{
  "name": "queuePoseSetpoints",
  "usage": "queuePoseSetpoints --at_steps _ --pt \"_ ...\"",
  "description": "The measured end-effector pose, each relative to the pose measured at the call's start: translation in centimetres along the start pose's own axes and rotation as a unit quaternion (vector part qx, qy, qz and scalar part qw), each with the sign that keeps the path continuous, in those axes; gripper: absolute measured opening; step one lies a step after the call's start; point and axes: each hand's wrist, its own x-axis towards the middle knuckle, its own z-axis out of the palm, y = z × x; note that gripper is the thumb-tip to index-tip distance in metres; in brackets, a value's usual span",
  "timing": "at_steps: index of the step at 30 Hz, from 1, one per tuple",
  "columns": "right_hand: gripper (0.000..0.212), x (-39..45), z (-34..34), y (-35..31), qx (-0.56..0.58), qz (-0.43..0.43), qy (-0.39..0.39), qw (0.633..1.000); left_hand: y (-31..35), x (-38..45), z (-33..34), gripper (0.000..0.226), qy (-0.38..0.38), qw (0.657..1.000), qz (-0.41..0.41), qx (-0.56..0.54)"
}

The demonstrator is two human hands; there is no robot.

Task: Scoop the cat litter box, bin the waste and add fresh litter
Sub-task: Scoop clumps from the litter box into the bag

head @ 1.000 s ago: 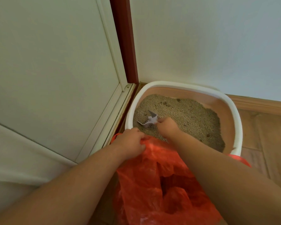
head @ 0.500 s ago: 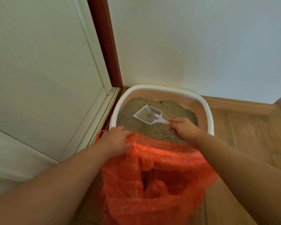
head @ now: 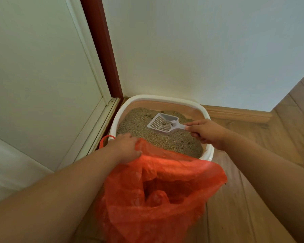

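Observation:
A white-rimmed litter box [head: 158, 98] with peach inner walls sits in the room corner, filled with grey-tan litter [head: 167, 140]. My right hand [head: 207, 131] grips the handle of a white slotted scoop [head: 162, 123], held just above the litter with a small clump on its slots. An orange plastic bag [head: 158, 192] stands open in front of the box. My left hand [head: 125, 148] grips the bag's near-left rim, holding its mouth open. One bag handle loop [head: 105, 138] sticks out to the left.
A white door [head: 42, 85] with a red-brown frame [head: 102, 48] stands on the left. A pale wall [head: 200, 50] rises behind the box, with a wooden skirting board [head: 235, 114] at its foot. Wooden floor [head: 244, 199] lies to the right.
My right hand has lifted the scoop out of the litter and drawn back to the right. The scoop now lies flatter with a clump on it. My left hand keeps its hold on the bag.

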Motion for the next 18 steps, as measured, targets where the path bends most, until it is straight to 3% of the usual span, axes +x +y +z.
queuePoseSetpoints --at_steps 4,8,13,18 --pt "0.015 -1.5 -2.2 -1.4 -0.017 -0.058 0.009 0.998 0.0 -0.3 0.1 0.103 0.004 1.000 -0.006 -0.010" --pt "0.019 -3.6 -3.7 -3.7 -0.161 -0.127 -0.055 0.977 -0.1 -0.5 0.1 0.113 0.018 1.000 0.000 -0.017" --pt "0.024 -5.0 -3.0 -6.6 -0.448 -0.189 -0.109 0.867 0.0 -0.5 0.0 0.109 0.016 1.000 -0.001 -0.010" --pt "0.030 -5.3 -0.4 -8.4 -0.592 -0.277 -0.127 0.746 -0.1 -0.4 0.1 0.107 0.017 1.000 0.000 -0.009"
